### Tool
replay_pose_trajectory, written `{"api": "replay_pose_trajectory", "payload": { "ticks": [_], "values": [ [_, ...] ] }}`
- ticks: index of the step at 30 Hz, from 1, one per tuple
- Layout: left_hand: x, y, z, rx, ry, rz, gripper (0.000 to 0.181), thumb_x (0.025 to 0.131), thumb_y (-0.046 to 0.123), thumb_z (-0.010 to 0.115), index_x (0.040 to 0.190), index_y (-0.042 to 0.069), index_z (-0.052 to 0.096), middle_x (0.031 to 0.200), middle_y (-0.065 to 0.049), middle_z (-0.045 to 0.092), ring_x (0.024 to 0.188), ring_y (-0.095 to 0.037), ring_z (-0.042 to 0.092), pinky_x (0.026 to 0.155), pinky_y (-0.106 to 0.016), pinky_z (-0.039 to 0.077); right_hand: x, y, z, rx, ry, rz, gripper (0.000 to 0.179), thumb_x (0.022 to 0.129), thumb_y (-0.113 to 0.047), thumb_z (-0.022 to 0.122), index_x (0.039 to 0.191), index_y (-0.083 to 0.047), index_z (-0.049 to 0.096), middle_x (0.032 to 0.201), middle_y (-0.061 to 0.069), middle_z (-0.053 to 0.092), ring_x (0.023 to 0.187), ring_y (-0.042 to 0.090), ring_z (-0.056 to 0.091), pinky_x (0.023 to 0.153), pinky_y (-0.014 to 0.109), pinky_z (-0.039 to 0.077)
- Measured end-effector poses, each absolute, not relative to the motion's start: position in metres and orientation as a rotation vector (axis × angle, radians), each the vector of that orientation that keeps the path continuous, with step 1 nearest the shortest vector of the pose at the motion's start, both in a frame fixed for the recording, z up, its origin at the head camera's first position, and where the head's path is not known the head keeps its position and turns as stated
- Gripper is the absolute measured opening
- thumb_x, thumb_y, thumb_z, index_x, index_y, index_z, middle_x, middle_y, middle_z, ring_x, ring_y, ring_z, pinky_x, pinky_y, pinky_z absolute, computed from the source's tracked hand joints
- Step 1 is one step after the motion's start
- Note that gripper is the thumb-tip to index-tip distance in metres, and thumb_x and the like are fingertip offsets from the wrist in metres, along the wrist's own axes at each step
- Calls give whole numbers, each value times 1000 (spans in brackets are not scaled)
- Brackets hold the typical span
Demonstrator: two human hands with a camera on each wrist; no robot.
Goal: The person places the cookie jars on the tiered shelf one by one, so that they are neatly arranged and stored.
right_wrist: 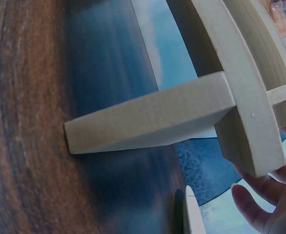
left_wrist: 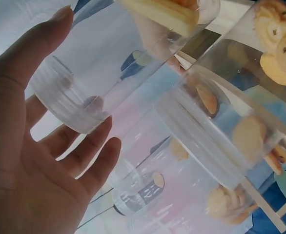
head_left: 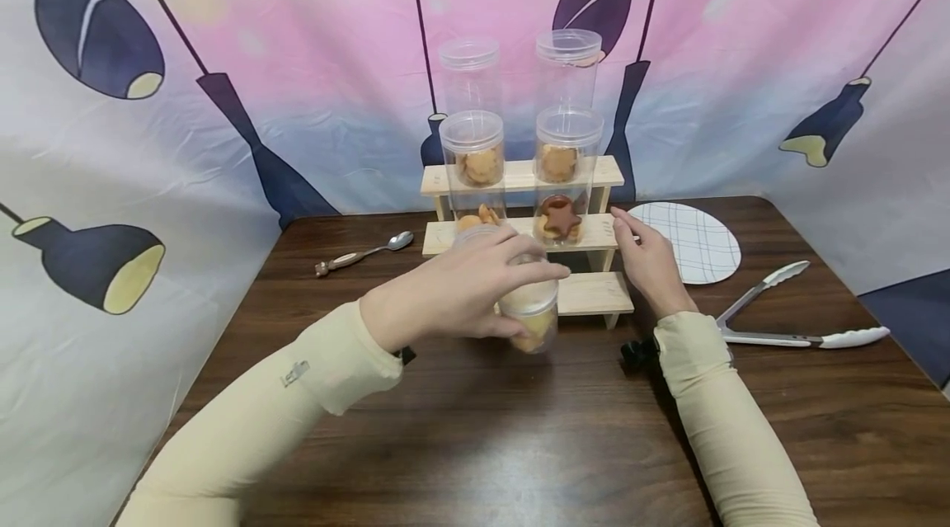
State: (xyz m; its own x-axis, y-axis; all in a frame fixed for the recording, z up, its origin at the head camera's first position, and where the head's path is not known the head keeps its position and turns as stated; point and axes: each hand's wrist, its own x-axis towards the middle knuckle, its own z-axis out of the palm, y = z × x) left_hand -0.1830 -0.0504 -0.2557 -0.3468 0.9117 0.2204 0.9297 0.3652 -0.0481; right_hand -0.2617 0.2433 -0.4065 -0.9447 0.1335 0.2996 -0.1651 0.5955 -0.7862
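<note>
My left hand point(head_left: 463, 284) grips a clear lidded jar point(head_left: 540, 335) by its top, in front of the wooden rack. In the left wrist view the thumb and fingers of that hand point(left_wrist: 50, 151) curve round the jar's lid point(left_wrist: 67, 95); pale yellow biscuits point(left_wrist: 167, 13) sit inside. At the three-tier wooden rack point(head_left: 594, 294) my right hand point(head_left: 653, 263) holds the right end of a tier. In the right wrist view the fingers of the right hand point(right_wrist: 270, 195) are partly hidden behind the tier's end point(right_wrist: 260, 141).
Clear jars with biscuits stand on the upper tiers, including one jar point(head_left: 560, 218) with a brown star biscuit. A spoon point(head_left: 371, 253) lies left of the rack. To the right are a checked oval plate point(head_left: 693, 247) and white-tipped tongs point(head_left: 779, 339).
</note>
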Motion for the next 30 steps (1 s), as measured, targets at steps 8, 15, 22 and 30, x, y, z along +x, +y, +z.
{"api": "replay_pose_trajectory", "payload": {
  "ticks": [8,15,22,30],
  "values": [
    [-198,-29,-250,-1622,-2532,-79,71,81,44,82,144,27,54,137,-2,55,125,-19,50,94,-36,51,-262,241,-406,47,-2508,1295,56,105,-50,36,148,-18,51,146,14,53,125,34,54,99,54,45],
    [-213,-9,-254,-1669,-2487,-10,69,82,44,80,143,26,54,135,-2,55,123,-20,47,103,-34,43,-260,245,-406,38,-2502,1293,55,105,-51,35,149,-20,50,144,15,55,110,33,59,90,50,47],
    [-224,2,-258,-1664,-2485,89,69,83,44,80,144,26,52,136,-3,54,122,-21,47,103,-35,43,-260,246,-404,48,-2493,1301,56,105,-51,36,148,-19,51,140,17,57,102,33,62,86,48,49],
    [-232,13,-264,-1630,-2555,203,72,84,38,81,148,27,48,139,-3,52,128,-22,44,106,-37,41,-260,245,-405,49,-2503,1312,56,105,-52,35,149,-20,50,136,18,59,98,33,64,80,44,50]
  ]
}}
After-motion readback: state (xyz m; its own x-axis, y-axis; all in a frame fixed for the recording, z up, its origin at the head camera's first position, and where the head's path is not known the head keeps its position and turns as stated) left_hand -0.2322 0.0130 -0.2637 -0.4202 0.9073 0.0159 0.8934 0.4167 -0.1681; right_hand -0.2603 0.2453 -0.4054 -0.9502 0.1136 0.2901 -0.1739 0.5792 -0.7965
